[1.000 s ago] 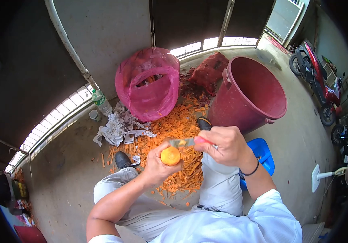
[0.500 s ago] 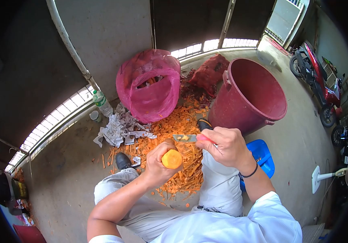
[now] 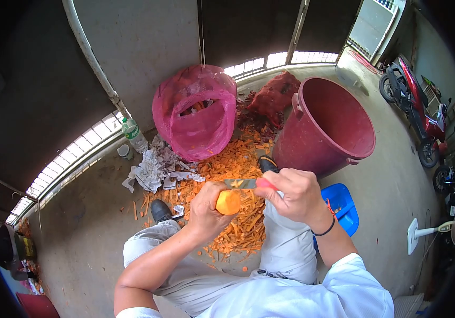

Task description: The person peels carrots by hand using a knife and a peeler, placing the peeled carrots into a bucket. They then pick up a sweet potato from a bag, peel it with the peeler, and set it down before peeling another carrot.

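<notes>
My left hand (image 3: 206,209) is wrapped around a peeled carrot (image 3: 228,202), its bright orange end pointing toward me. My right hand (image 3: 299,196) grips the pinkish-red handle of a knife (image 3: 242,184) with a short, flat metal blade. Bits of orange show on the blade, which lies just above the carrot's end; whether they touch is hard to tell. Beneath both hands, a wide heap of carrot peelings (image 3: 233,164) covers the floor between my feet.
A pink plastic bag (image 3: 201,132) stands ahead, beside a red mesh sack (image 3: 275,98). Nearby are a large maroon bin (image 3: 312,143), a blue container (image 3: 341,204), crumpled paper (image 3: 156,167) and a plastic bottle (image 3: 134,135). Motorbikes (image 3: 415,100) and a white fan (image 3: 415,233) stand right.
The carrot has turned and risen slightly in my left hand. My right hand has shifted a little, keeping the blade close to the carrot. Something red now shows by the blue container.
</notes>
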{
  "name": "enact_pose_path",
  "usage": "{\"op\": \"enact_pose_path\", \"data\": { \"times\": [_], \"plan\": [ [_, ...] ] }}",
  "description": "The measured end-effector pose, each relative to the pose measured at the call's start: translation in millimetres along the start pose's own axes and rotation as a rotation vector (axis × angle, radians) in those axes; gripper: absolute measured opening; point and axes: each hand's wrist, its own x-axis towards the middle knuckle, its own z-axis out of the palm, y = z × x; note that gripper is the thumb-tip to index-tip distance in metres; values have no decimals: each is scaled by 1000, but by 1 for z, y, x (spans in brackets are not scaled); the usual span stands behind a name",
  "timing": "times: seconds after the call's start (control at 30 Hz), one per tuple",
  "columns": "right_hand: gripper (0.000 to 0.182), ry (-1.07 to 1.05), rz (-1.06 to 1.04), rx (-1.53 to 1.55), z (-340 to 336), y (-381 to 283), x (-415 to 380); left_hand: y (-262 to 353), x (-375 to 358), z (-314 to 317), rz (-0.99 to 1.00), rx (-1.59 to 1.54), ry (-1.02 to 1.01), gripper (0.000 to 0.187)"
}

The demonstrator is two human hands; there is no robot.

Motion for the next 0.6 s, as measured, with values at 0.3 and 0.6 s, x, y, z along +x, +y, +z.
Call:
{"op": "enact_pose_path", "data": {
  "times": [0.3,0.6],
  "plan": [
    [29,-105,-14,131,-1,-14,-4,-2,3,-4,74,36,44,42],
    [27,-126,29,189,-9,-11,-3,-6,8,-7,198,77,102,42]
  ]
}}
